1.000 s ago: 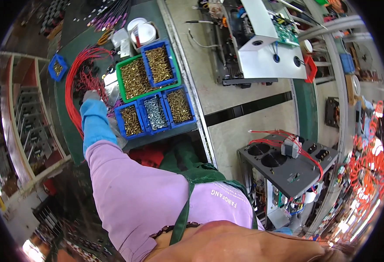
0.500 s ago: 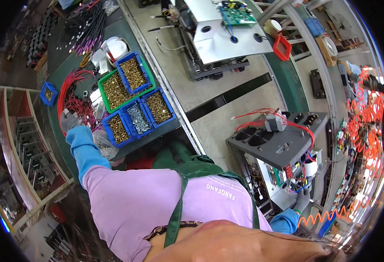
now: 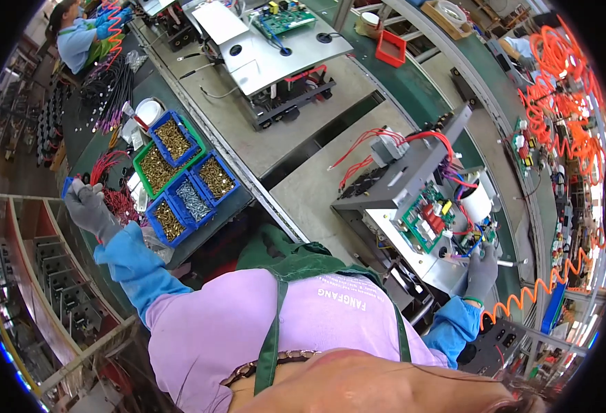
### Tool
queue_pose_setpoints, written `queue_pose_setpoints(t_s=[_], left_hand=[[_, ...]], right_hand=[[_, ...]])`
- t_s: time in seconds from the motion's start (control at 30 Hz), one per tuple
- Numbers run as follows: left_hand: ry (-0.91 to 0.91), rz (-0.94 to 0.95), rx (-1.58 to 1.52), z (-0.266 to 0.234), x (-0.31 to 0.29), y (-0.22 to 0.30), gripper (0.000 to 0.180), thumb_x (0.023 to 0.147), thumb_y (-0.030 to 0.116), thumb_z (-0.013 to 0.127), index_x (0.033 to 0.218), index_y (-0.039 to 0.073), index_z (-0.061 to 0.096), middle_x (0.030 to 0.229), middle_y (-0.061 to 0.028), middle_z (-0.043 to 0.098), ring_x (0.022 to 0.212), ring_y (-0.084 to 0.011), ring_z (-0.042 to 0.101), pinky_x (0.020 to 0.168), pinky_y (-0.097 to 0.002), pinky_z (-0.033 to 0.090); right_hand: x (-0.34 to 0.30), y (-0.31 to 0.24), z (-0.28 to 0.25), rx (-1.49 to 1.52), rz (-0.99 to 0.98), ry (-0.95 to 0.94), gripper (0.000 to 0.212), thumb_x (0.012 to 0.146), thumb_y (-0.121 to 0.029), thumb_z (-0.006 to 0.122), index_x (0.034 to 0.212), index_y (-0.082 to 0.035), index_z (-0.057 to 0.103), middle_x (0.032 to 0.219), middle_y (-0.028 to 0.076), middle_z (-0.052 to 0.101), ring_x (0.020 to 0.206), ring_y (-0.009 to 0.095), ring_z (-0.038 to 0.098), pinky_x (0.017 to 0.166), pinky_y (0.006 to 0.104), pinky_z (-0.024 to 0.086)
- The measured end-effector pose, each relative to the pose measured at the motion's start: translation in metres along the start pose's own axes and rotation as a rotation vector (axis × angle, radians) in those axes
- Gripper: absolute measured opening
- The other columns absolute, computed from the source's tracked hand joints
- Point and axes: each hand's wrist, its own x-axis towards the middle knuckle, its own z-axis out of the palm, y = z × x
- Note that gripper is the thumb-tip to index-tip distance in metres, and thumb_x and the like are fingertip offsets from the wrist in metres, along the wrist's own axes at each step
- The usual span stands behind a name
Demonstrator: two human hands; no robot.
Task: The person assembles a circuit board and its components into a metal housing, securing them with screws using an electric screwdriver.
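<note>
My left hand (image 3: 95, 208), in a grey glove, is raised at the left over the bench edge, beside red wires (image 3: 108, 165). Its fingers are curled in; what they hold, if anything, does not show. At the right my right hand (image 3: 481, 273), gloved too, is at the near edge of an open electronic unit (image 3: 403, 251), its fingers bent among coloured wires. What it grips is hidden. A thin white rod (image 3: 512, 263) sticks out beside it. The unit has a dark upright panel (image 3: 420, 162), a green circuit board (image 3: 423, 217) and a white cylinder (image 3: 477, 202).
Blue bins of brass fittings (image 3: 173, 140) and silver screws (image 3: 191, 201) stand by a green tray (image 3: 140, 162). Another unit (image 3: 268, 55) lies beyond. An orange coiled hose (image 3: 523, 297) hangs at right. A co-worker (image 3: 76, 41) sits far left.
The view has shifted. My left hand has come away from the red wire bundle. My right hand has moved farther forward along the unit, whose dark panel now appears more edge-on.
</note>
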Motion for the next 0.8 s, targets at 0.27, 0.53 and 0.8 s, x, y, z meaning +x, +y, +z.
queue_pose_setpoints(t_s=[0.27,0.53,0.8], left_hand=[[-0.674,0.225,-0.431,0.118,-0.163,0.220,0.024,0.094,0.023,0.053,0.099,0.001,0.061,0.064,-0.0019,0.056,0.050,-0.0068,0.049,0.047,-0.0202,0.037],[-1.640,0.232,-0.860,0.157,-0.320,0.317,0.023,0.094,0.019,0.051,0.105,0.000,0.057,0.064,-0.0018,0.055,0.054,-0.0045,0.047,0.048,-0.0189,0.034],[-1.564,0.406,-0.913,0.179,-0.415,0.320,0.030,0.087,0.012,0.062,0.115,0.003,0.056,0.100,-0.0088,0.060,0.069,-0.0108,0.058,0.061,-0.0238,0.050]], right_hand=[[-0.019,-0.078,-0.108,0.446,-0.642,0.361,0.042,0.076,-0.010,0.066,0.117,-0.007,0.058,0.117,0.015,0.060,0.102,0.027,0.062,0.079,0.0325,0.052],[0.015,-0.126,-0.104,0.392,-0.826,0.378,0.030,0.081,-0.027,0.064,0.109,-0.016,0.060,0.098,0.005,0.060,0.084,0.028,0.063,0.069,0.0389,0.052],[0.059,0.020,-0.072,1.061,-0.064,0.116,0.025,0.093,-0.028,0.055,0.104,-0.007,0.063,0.081,0.004,0.065,0.066,0.008,0.063,0.058,0.0224,0.052]])
